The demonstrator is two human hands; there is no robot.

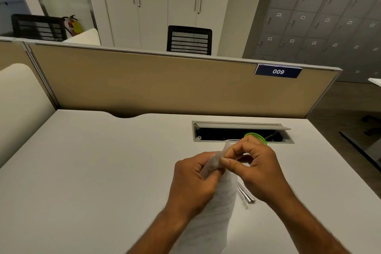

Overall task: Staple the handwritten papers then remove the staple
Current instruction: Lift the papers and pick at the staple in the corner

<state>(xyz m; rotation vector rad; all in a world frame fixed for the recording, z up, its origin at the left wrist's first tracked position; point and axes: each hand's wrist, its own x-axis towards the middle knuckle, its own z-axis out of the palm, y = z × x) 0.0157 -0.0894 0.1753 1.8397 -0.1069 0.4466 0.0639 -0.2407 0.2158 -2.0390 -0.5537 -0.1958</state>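
Observation:
The handwritten papers point(214, 208) are held up above the white desk point(103, 171), curved lengthwise, with faint handwriting showing. My left hand point(193, 179) grips their upper part from the left. My right hand point(253, 169) pinches the papers' top corner between thumb and forefinger. A green round object point(257, 137) sticks out behind my right hand; I cannot tell whether it is held. Strips of silver staples point(246, 194) lie on the desk just right of the papers. No stapler is visible.
An open cable tray point(241, 132) is set into the desk behind my hands. A beige partition point(165, 84) labelled 009 closes the desk's far edge. The desk's right edge drops to the floor. Chairs, cabinets and lockers stand beyond.

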